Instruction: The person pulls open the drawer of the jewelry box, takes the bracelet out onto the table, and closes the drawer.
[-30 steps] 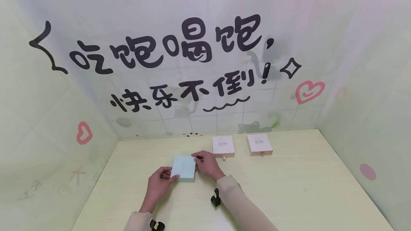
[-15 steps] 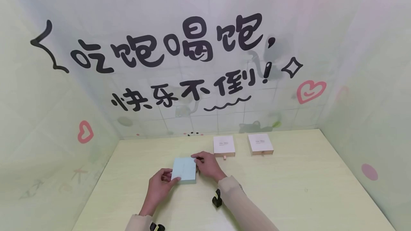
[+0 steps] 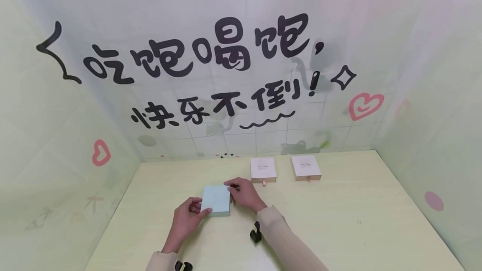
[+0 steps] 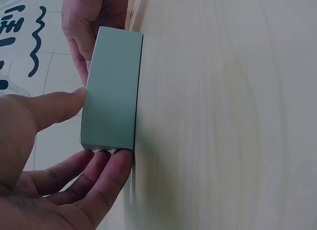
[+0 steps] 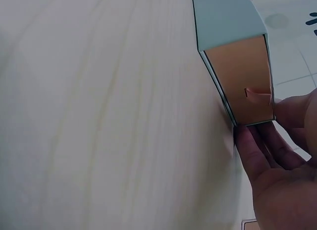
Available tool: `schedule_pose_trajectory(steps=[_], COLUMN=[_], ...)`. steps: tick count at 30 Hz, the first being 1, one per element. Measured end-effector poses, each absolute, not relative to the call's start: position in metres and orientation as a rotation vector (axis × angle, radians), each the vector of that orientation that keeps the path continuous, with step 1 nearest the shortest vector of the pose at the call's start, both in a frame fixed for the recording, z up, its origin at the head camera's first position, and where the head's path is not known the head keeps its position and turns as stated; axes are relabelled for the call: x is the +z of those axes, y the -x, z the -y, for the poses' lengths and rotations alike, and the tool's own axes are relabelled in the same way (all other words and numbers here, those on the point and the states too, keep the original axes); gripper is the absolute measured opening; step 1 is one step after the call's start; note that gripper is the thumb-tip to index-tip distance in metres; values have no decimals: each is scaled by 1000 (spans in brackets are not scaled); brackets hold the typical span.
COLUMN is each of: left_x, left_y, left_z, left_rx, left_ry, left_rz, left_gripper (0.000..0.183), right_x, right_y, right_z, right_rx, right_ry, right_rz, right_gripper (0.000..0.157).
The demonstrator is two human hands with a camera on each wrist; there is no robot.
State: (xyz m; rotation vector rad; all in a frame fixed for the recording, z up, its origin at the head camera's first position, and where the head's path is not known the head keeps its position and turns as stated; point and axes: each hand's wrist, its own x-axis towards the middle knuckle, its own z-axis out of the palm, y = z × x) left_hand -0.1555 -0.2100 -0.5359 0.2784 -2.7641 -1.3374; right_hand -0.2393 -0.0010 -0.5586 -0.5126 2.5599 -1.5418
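Note:
A pale blue drawer box (image 3: pixel 216 200) lies flat on the table between both hands. My left hand (image 3: pixel 186 219) grips its near left corner, with the thumb on the top edge and the fingers against the left side. At the far right corner, my right hand (image 3: pixel 245 194) pinches the box between thumb and fingers. The right wrist view shows the box's tan drawer front (image 5: pixel 242 76), with a small ribbon tab (image 5: pixel 258 96) beside the right thumb. In the left wrist view, the plain blue near side (image 4: pixel 113 88) faces the camera.
Two pale pink drawer boxes, a left one (image 3: pixel 263 169) and a right one (image 3: pixel 306 167), lie at the back of the pale wooden table (image 3: pixel 339 221). The left one is just behind my right hand. Printed cloth walls (image 3: pixel 241 137) enclose the back and sides.
The blue box has shifted slightly toward me since a second ago, with both hands staying at its corners. The pink boxes stay in place; the view itself has tilted a little.

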Motion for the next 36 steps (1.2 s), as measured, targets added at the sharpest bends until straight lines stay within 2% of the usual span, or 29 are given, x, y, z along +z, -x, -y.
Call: schedule_pose_trajectory(steps=[5, 13, 20, 25, 36], left_x=[-533, -528, -525, -522, -519], left_y=[158, 167, 181, 188, 202], left_z=[209, 206, 205, 204, 200], left_rx=[-1345, -1161, -999, -972, -787], left_ry=[-218, 22, 225, 366, 655], left_rz=[2771, 2829, 2916, 2923, 2985], left_gripper=[50, 70, 91, 96, 104], right_x=[-558, -544, -538, -539, -553], right_y=[239, 232, 228, 225, 222], right_z=[-3, -11, -18, -18, -15], right_rx=[-1535, -1570, -1617, -1665, -1738], right_ry=[540, 466, 379, 277, 295], right_rz=[-2556, -2474, -2310, -2188, -2077], right_gripper=[25, 48, 55, 53, 29])
